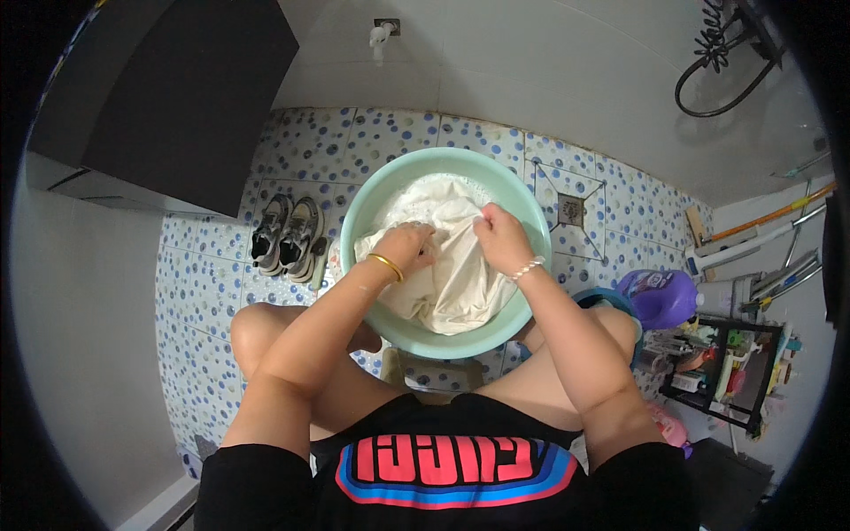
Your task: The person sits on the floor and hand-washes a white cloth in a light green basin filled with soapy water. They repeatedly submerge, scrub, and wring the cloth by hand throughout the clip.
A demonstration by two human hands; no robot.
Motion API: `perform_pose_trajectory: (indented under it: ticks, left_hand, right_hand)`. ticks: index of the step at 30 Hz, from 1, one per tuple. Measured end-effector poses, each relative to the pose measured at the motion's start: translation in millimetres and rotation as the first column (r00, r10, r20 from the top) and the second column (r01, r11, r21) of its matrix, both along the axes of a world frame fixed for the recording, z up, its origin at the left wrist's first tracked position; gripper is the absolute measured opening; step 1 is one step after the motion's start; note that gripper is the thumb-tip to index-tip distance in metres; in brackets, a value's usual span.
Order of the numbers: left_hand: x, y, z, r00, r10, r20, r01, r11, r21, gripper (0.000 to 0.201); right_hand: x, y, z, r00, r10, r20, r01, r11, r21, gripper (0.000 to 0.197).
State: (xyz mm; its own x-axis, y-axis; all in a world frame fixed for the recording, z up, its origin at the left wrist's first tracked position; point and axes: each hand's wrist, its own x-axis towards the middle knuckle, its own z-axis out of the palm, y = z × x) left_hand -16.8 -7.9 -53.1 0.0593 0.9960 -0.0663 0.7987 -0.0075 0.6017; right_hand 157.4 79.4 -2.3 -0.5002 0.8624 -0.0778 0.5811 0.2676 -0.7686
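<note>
A wet, cream-white cloth (456, 279) lies bunched in a round pale-green basin (529, 305) between my knees. Its kind of garment or linen cannot be made out. My left hand (407, 248), with a gold bangle at the wrist, curls its fingers over the cloth's left part. At the cloth's upper right, my right hand (505, 239) pinches a raised fold in a closed grip. A pale beaded bracelet circles that wrist. Suds (407, 202) show around the cloth along the far side of the basin.
Grey sneakers (299, 234) stand left of the basin on the dotted tile floor. A floor drain (571, 210) lies to the right. Further right are a purple jug (660, 299), a blue-green tub (611, 299) and a black rack (722, 376) with bottles. A dark cabinet (177, 97) juts in at upper left.
</note>
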Motion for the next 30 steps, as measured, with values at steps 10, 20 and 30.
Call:
perform_pose_trajectory:
  ticks: [10, 20, 30]
  left_hand:
    - [5.2, 10.4, 25.1, 0.958, -0.125, 0.259, 0.196, 0.943, -0.27, 0.055]
    - [-8.7, 17.9, 54.0, 0.993, -0.073, 0.09, 0.067, 0.995, 0.075, 0.025]
    - [-4.3, -5.1, 128.3, 0.962, 0.09, 0.257, -0.225, 0.796, 0.562, 0.013]
  right_hand:
    - [36.2, 3.6, 58.0, 0.81, -0.197, -0.553, -0.195, 0.798, -0.571, 0.009]
    - [38.6, 12.7, 47.0, 0.789, -0.32, -0.524, -0.214, 0.658, -0.723, 0.009]
    - [21.0, -7.0, 48.5, 0.9, 0.432, -0.055, -0.376, 0.707, -0.599, 0.046]
